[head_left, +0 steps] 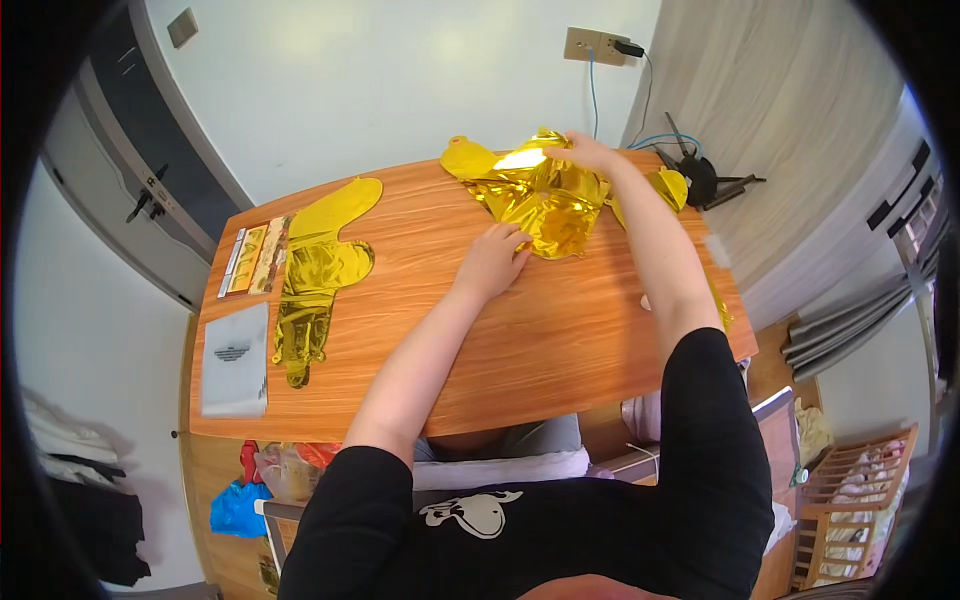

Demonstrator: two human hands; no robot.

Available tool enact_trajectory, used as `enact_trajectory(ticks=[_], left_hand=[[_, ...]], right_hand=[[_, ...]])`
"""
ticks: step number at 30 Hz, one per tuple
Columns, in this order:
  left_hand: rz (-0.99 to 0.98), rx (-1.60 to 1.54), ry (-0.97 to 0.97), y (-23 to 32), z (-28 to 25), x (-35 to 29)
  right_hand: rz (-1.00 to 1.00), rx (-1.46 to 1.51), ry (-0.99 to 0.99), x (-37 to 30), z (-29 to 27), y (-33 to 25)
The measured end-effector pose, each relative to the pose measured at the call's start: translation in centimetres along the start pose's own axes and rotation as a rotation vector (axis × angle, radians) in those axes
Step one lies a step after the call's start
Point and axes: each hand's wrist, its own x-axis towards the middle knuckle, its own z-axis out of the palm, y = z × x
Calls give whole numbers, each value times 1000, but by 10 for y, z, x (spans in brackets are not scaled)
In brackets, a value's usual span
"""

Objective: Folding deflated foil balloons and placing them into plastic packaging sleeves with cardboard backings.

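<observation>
A crumpled, shiny gold foil balloon (pixel 560 205), flat and without air, lies at the far middle of the table. My right hand (pixel 588 153) is closed on its far edge, fingertips partly hidden by the glare and folds. At the near left edge of the same foil, my left hand (pixel 492 262) rests low over the wood, its fingers bent together on the foil's border. A second flat gold foil balloon (pixel 325 265), long with a side lobe, is spread out on the left part of the table. More gold foil (pixel 668 188) shows beyond my right forearm.
The wooden table (pixel 420 330) has a stack of grey plastic sleeves (pixel 235 360) and a printed card packet (pixel 253 258) at its left. A black router (pixel 700 180) with antennas stands by the far right corner. Cables (pixel 594 95) hang from the wall socket.
</observation>
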Motion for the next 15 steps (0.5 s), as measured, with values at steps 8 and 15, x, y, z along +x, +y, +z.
enact_trajectory(ticks=[8, 15], left_hand=[[-18, -68, -23, 6, 6, 12], [-44, -35, -45, 2, 3, 2]], right_hand=[[-84, -162, 591, 53, -100, -5], [14, -238, 594, 74, -150, -56]])
